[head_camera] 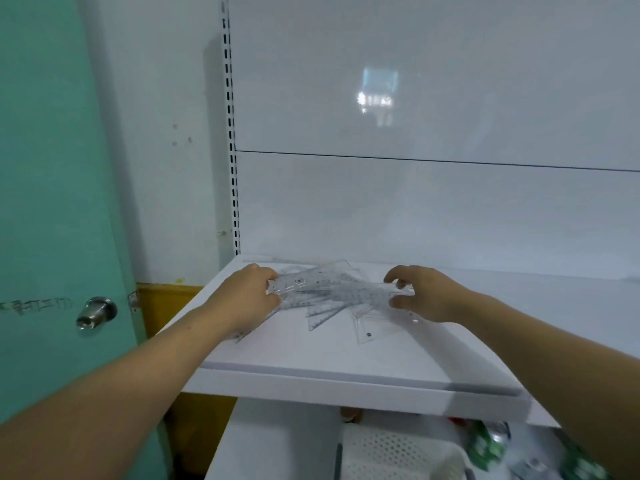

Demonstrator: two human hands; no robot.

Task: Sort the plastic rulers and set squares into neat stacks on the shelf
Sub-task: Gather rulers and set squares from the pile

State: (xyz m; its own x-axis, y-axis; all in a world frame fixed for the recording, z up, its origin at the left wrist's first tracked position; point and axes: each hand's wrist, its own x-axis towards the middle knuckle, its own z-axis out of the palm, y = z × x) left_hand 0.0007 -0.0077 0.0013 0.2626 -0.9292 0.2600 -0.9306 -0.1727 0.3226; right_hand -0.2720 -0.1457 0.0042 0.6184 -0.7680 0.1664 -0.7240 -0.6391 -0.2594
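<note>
A loose pile of clear plastic rulers and set squares (332,299) lies fanned out on the white shelf (311,358), near its back left. My left hand (242,296) grips the left end of a small bunch of rulers (304,282) lifted slightly off the pile. My right hand (422,292) pinches the right end of a clear ruler (363,291) between thumb and fingers. A set square (372,329) with a small dark hole sticks out toward the front, under my right hand.
The shelf's white back panel (415,209) rises behind the pile, with a slotted upright (235,202) at its left. A green door (52,202) with a metal knob (95,311) stands at left. Below the shelf sit a white perforated basket (398,452) and green items (485,445).
</note>
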